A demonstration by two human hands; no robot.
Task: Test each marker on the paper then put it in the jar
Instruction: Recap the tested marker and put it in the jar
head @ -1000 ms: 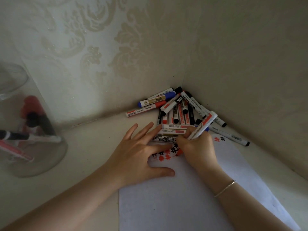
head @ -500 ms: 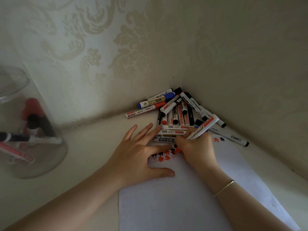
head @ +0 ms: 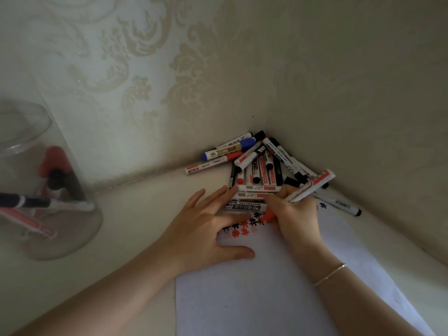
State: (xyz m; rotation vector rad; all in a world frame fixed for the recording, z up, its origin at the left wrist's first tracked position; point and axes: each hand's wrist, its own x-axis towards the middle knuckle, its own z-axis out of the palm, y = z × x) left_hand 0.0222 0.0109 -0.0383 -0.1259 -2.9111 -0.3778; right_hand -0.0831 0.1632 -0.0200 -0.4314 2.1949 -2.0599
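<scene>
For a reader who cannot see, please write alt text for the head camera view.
A right hand grips a red marker, tip down on white paper among red and black test marks, while the left hand lies flat holding the sheet. Behind, a pile of markers fills the wall corner; a clear jar at left holds several.

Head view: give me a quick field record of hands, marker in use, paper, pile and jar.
left hand: flat on the paper, fingers spread
right hand: grips a red marker, tip down at the paper
paper: red and black test marks near its far edge
pile: markers heaped in the wall corner
jar: clear, at the far left, a few markers inside
</scene>
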